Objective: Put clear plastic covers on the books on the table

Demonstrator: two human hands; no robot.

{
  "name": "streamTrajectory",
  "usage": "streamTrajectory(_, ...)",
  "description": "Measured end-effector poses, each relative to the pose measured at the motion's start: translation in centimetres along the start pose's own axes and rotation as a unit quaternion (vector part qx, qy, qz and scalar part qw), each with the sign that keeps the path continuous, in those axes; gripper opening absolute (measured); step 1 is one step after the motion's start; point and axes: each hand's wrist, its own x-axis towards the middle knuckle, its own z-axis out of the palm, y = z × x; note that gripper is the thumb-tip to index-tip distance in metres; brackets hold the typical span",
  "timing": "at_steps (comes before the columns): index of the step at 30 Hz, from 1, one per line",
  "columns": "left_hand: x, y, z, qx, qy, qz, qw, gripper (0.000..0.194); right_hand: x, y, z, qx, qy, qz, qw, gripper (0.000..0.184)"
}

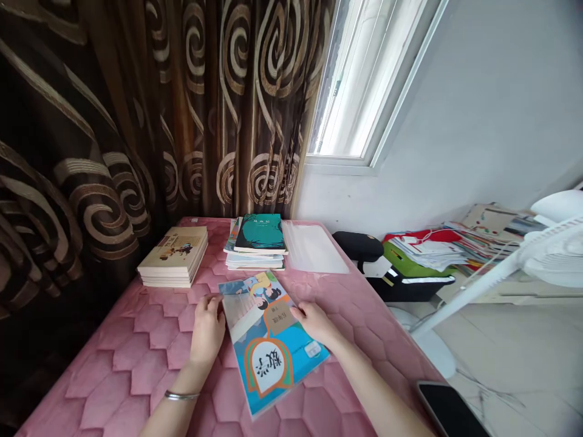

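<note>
Head view: Blue book is held above pink-covered table

An illustrated blue book (277,340) is held over the near half of a table (113,379) spread with pink quilting, its title end turned toward the wearer. Its right edge is clamped in the grip of the right hand (316,325), the thumb laid across the cover. Its left edge is met by the curled fingers of the left hand (209,321); whether that grip is closed on the book cannot be told. A silver bracelet (182,396) is worn on the left wrist. Beyond, cream books (175,252) are stacked at left, and a second pile is topped by a teal book (259,233), beside which a translucent sheet (314,247) is laid flat.
</note>
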Motion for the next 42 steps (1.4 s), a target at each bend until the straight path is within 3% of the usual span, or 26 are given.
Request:
streamTrajectory(4, -0.3, 0.7, 0.4, -0.057, -0.061, -0.094, 0.992, 0.031, -1.9, -0.1, 1.8, 0.054, 0.038, 0.071, 0.995, 0.045)
streamTrajectory(8, -0.8, 1.3, 0.9, -0.172, -0.116, -0.131, 0.970, 0.039, -2.5, -0.7, 1.7, 0.118, 0.046, 0.147, 0.981, 0.043)
streamTrajectory(14, -0.6, 0.4, 1.3, -0.246, -0.133, -0.154, 0.948, 0.043, -2.0, -0.5, 0.9, 0.105, 0.028, 0.095, 0.990, 0.038)
streamTrajectory(21, -0.8, 0.8, 1.5, -0.277, -0.169, -0.142, 0.935, 0.047, -1.9, -0.4, -0.5, 0.067, 0.056, 0.082, 0.993, 0.029)
streamTrajectory(27, -0.7, 1.2, 1.8, -0.268, -0.156, -0.139, 0.941, 0.047, -2.0, -0.6, 0.1, 0.048, 0.093, 0.061, 0.993, 0.038)
streamTrajectory(31, -0.5, 1.9, 1.1, -0.279, -0.185, -0.125, 0.934, 0.046, -2.0, -0.5, -0.1, 0.016, 0.071, 0.043, 0.996, 0.039)
streamTrajectory(37, -1.0, 2.4, 0.5, -0.217, -0.187, -0.115, 0.951, 0.036, -2.8, -0.2, -1.1, -0.078, 0.035, 0.058, 0.995, 0.043)
streamTrajectory(42, -1.0, 1.9, 0.0, -0.283, -0.193, -0.216, 0.915, 0.032, -3.1, -0.2, -1.2, -0.079, 0.024, 0.035, 0.996, 0.038)
